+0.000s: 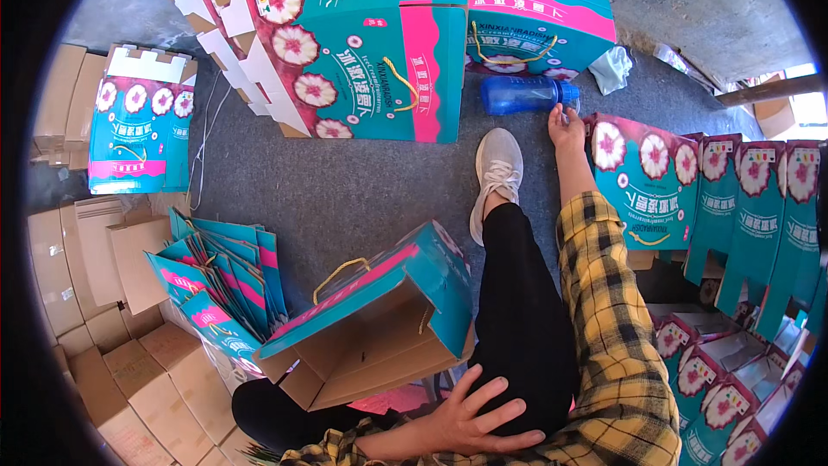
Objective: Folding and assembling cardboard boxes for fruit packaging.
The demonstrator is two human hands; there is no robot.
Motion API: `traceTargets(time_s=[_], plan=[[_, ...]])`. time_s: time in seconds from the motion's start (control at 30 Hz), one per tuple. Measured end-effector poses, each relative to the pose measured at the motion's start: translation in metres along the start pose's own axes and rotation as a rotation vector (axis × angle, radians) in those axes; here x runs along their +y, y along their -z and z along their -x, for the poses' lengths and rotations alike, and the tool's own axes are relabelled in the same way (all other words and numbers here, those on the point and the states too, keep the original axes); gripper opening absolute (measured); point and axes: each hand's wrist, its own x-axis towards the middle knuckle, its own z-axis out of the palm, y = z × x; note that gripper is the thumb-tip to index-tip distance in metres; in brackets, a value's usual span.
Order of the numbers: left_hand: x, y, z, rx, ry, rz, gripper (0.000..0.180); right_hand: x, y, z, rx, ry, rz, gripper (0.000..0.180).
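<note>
My right hand (pixel 566 128) is stretched forward to a blue water bottle (pixel 523 94) lying on its side on the floor. Its curled fingers are at the carry loop beside the cap; their exact hold is partly hidden. My left hand (pixel 485 411) lies on my bent knee, fingers spread, holding nothing. A teal and pink carton (pixel 371 311) with a yellow rope handle leans tilted against my legs, its brown inside facing me. Just right of my right hand stands another printed carton (pixel 645 181).
Large teal cartons (pixel 362 52) lie beyond my foot, one with white flaps. Flattened cartons (pixel 228 267) are bundled at the left, near stacked brown boxes (pixel 138 380). Several printed cartons (pixel 742 198) line the right side. A crumpled plastic bag (pixel 611 70) lies beyond the bottle.
</note>
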Motion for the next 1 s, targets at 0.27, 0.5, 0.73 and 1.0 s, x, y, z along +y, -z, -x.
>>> traceTargets(time_s=[0.27,0.5,0.73,1.0], plan=[[-0.019,-0.003,-0.003,0.020,-0.153,0.001,0.064,0.012,-0.012,-0.027,0.209,-0.065,-0.014,0.023],[-0.019,-0.006,-0.001,0.005,-0.195,0.031,0.059,0.004,0.003,-0.041,0.132,-0.104,0.413,0.020],[-0.018,-0.004,-0.003,0.003,-0.147,0.046,0.061,0.056,-0.022,0.034,0.140,0.297,0.224,0.019],[-0.015,0.000,-0.001,0.085,-0.119,0.037,0.056,0.065,-0.088,0.119,-0.177,0.999,0.714,0.018]])
